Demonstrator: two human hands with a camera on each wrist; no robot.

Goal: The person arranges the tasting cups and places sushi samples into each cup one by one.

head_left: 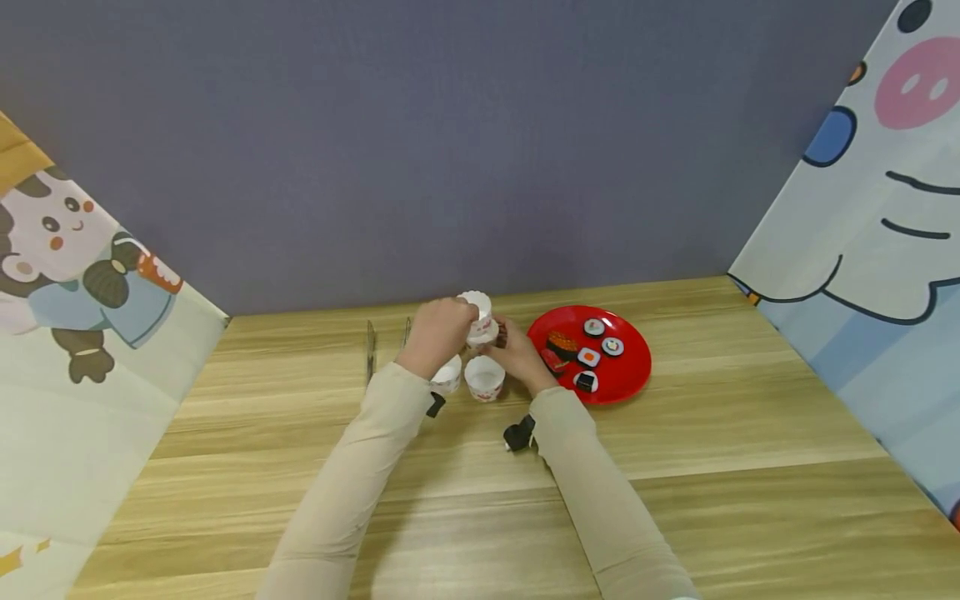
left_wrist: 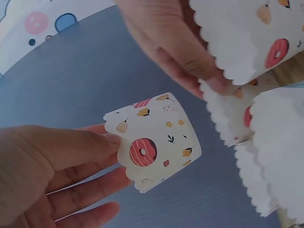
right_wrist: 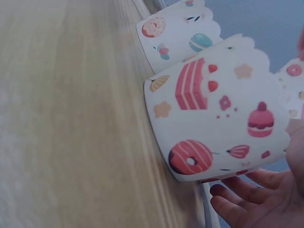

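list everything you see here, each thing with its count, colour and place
paper baking cups: at least four, white with printed sweets, one raised, the others lower
plate: one, red, right of the cups
sushi pieces: six visible, mixed white, black, orange, red, on the plate
slender utensils: two visible, silvery, left of the cups, kind unclear
table: one, light wood, beneath
backdrop: one, grey-blue, behind
cartoon sheets: two, multicoloured, either side
wrist devices: two, black, at the wrists
sleeves: two, cream, on the arms
left hand: one, bare, holding the raised cup
right hand: one, bare, at a lower cup
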